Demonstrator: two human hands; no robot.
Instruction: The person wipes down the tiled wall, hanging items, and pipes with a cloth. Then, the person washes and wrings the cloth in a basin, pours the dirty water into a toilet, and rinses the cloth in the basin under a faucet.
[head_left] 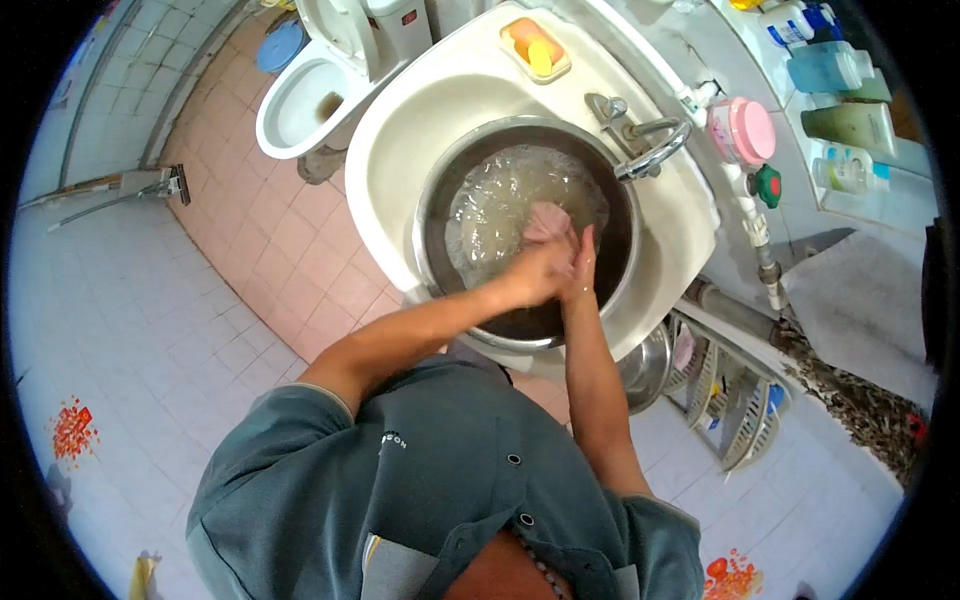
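Observation:
A round steel basin point(427, 235) sits in the white sink, holding cloudy, sudsy water point(500, 200). Over its near right part, my left hand point(543, 270) and my right hand point(582, 268) press together, slightly blurred. A pinkish piece of wet cloth point(548, 222) sticks out beyond the fingers of my left hand, which is closed on it. My right hand lies against the left one with its thumb raised; its other fingers are mostly hidden. A pale shape shows under the water, too unclear to name.
The sink point(385, 150) carries a faucet point(650, 150) at the right and a soap dish point(535, 50) at the back. A toilet point(300, 105) stands at the left. Bottles point(850, 125) line a shelf at the right. A plastic rack point(750, 430) stands below the sink's right side.

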